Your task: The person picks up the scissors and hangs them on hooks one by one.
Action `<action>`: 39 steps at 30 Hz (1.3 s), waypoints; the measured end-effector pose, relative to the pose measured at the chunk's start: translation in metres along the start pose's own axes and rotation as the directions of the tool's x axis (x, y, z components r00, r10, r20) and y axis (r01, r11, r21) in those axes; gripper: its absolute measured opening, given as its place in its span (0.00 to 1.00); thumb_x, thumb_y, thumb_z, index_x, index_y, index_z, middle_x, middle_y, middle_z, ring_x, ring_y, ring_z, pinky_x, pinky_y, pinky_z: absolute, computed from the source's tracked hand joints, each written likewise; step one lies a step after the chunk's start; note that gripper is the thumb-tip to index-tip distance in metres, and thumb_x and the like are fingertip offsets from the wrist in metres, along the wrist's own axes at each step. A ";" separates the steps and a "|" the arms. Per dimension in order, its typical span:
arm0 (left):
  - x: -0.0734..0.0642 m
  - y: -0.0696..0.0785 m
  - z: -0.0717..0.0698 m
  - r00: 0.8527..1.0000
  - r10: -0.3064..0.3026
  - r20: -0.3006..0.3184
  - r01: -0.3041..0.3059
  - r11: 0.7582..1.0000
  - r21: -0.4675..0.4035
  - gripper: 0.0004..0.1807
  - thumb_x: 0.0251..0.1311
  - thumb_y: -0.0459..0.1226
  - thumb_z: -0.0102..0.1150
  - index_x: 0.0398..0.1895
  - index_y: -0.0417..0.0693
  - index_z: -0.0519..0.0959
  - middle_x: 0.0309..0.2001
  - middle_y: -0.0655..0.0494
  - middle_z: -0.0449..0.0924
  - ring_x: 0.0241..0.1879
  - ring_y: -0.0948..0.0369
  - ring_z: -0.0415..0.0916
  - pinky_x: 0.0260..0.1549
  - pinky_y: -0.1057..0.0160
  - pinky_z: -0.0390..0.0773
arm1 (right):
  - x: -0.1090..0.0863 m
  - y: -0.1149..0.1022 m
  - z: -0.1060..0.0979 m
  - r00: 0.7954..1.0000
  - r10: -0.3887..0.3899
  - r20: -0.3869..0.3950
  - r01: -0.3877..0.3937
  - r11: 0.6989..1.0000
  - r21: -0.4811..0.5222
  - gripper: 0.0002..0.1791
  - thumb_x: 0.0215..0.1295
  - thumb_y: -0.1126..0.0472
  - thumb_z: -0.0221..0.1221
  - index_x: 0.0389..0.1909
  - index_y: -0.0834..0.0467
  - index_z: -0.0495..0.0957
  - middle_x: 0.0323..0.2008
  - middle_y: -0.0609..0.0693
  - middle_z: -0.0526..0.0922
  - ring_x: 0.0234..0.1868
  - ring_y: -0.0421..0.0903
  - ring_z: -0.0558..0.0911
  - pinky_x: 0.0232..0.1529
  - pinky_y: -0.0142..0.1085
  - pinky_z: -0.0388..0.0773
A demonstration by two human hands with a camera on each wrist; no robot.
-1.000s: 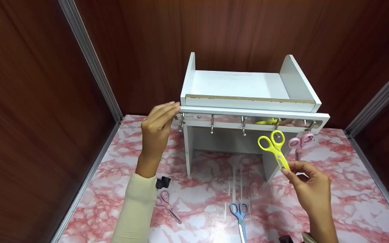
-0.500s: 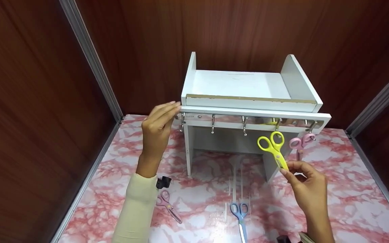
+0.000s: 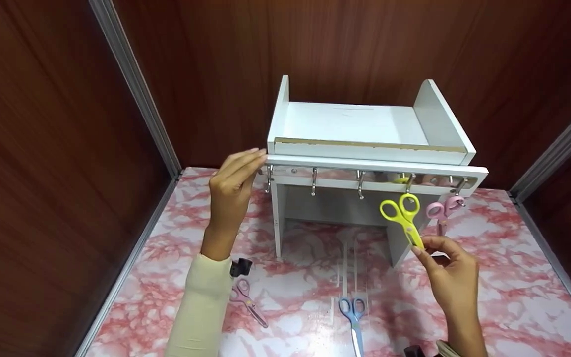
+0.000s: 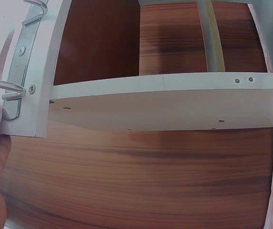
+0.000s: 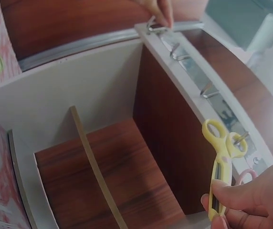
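Observation:
My left hand (image 3: pixel 233 186) holds the left end of a white hook rail (image 3: pixel 374 165); in the left wrist view the thumb lies on its front, fingers beneath. My right hand (image 3: pixel 451 277) pinches yellow scissors (image 3: pixel 407 218) by the blade end, loops upward. In the right wrist view a metal hook (image 5: pixel 241 137) shows at one loop of the scissors. Pink scissors (image 3: pixel 444 208) hang from the hook at the rail's right end. The three hooks toward the left, such as the middle hook (image 3: pixel 361 186), carry nothing.
The rail fronts a white shelf unit (image 3: pixel 350 124) standing on a red-and-white marbled tabletop (image 3: pixel 166 277). Other pink scissors (image 3: pixel 247 302) and blue scissors (image 3: pixel 353 317) lie in front of it. Brown wood panels (image 3: pixel 355 44) stand behind and at both sides.
The yellow scissors have shifted only slightly, staying near the second hook from the right. My left hand stays at the rail's end.

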State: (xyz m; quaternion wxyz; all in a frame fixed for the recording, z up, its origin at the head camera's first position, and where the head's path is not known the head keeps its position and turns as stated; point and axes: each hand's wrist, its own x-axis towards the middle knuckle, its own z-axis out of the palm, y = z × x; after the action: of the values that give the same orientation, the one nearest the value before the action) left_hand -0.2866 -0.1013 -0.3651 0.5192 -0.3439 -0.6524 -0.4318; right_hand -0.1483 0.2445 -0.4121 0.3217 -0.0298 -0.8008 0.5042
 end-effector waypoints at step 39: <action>0.003 0.004 0.003 1.000 0.008 0.002 -0.008 1.000 0.004 0.10 0.54 0.25 0.62 0.39 0.39 0.85 0.43 0.50 0.84 0.45 0.53 0.79 0.49 0.62 0.78 | 0.004 0.069 0.012 0.992 0.124 0.007 -0.122 0.984 -0.129 0.03 0.56 0.62 0.67 0.30 0.57 0.85 0.25 0.46 0.84 0.28 0.34 0.79 0.23 0.22 0.72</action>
State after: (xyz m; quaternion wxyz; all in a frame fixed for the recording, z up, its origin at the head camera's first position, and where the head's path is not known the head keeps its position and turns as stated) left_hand -0.2853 -0.0968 -0.3618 0.5208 -0.3459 -0.6525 -0.4282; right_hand -0.1772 0.2698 -0.4704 0.2813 -0.0958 -0.8308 0.4706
